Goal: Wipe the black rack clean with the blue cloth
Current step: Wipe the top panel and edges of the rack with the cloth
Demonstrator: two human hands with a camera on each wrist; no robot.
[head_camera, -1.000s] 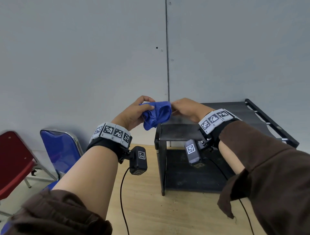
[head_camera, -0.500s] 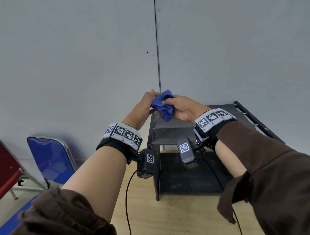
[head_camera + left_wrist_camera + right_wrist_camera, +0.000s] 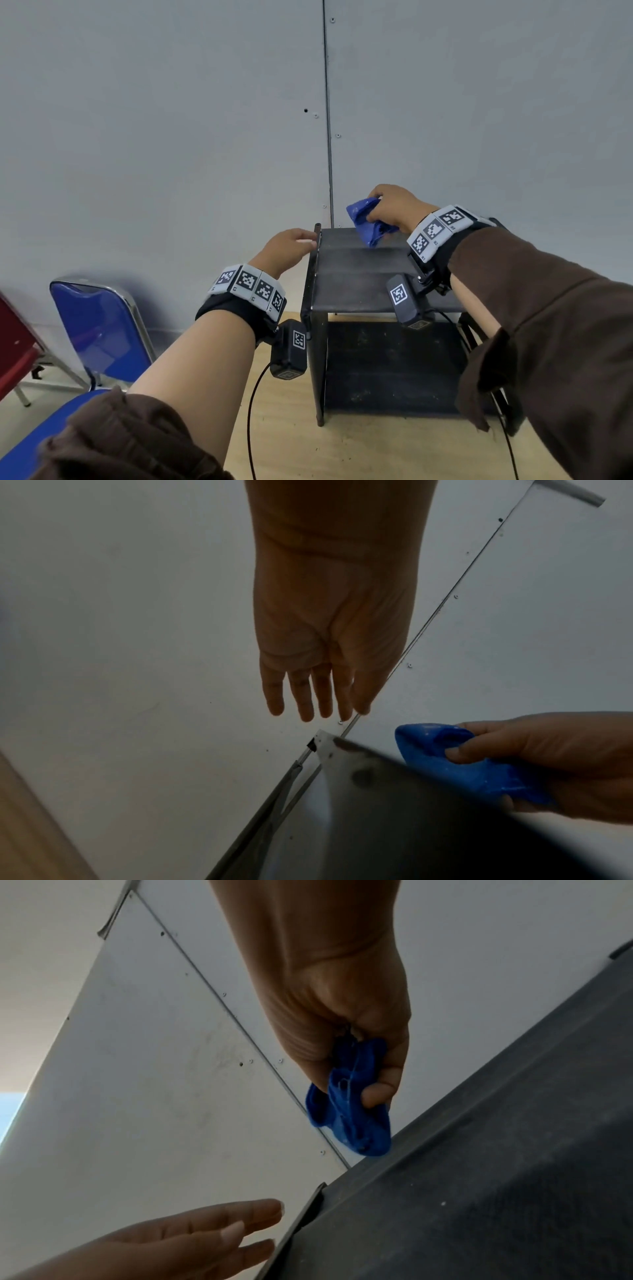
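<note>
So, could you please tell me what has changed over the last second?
The left hand let go of the cloth and dropped to the rack's left edge, fingers straight. The right hand alone carried the cloth down to the top shelf. The rack stayed put.

No words, brands or numbers can be read anywhere: the only signs are the black-and-white square code patterns on the left wristband [image 3: 249, 285], the right wristband [image 3: 436, 230] and the two wrist cameras [image 3: 288, 349] (tiny marks beside them are too small to read).
</note>
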